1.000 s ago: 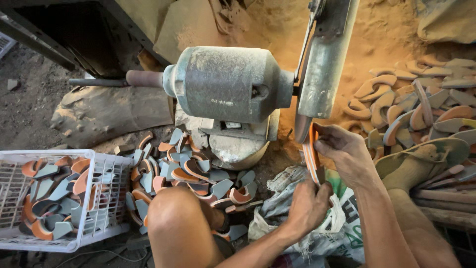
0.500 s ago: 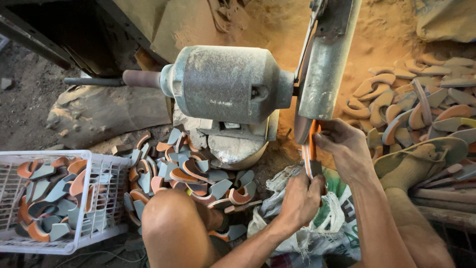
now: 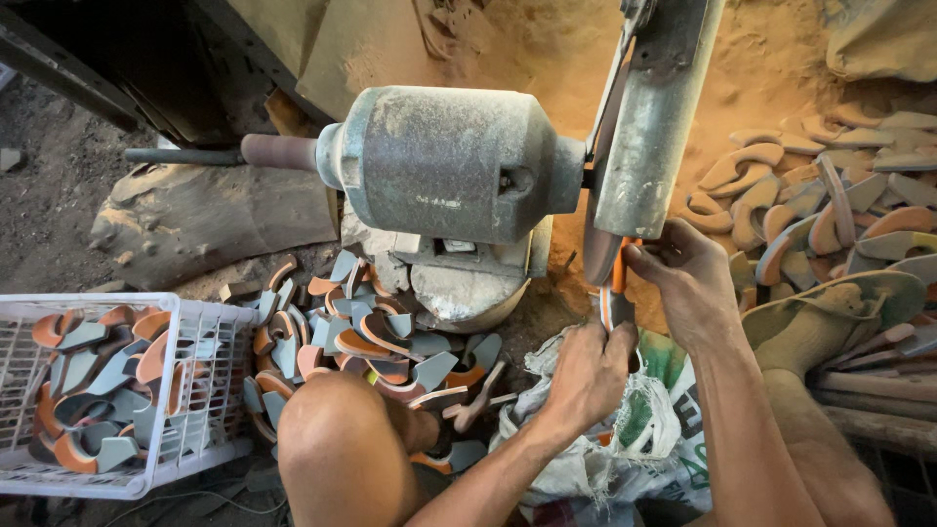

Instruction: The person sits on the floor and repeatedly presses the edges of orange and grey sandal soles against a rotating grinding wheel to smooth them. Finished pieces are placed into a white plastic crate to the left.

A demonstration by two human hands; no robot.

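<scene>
Left hand (image 3: 589, 374) clenched, right hand (image 3: 686, 278) pinching above (wrists close)

Person, head-camera view: left hand (image 3: 589, 376) and right hand (image 3: 686, 281) bare, no gloves, rings or watch. Both forearms uncovered, no sleeves in view. Left knee (image 3: 337, 439) bare, dusty.

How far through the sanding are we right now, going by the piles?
Looks done, probably: the grey-and-orange cut pieces in the white basket and the heap under the grinder motor. In hand: the left hand and right hand press a thin orange piece against the wheel. Seemingly left: the dusty pile on the right.
</scene>
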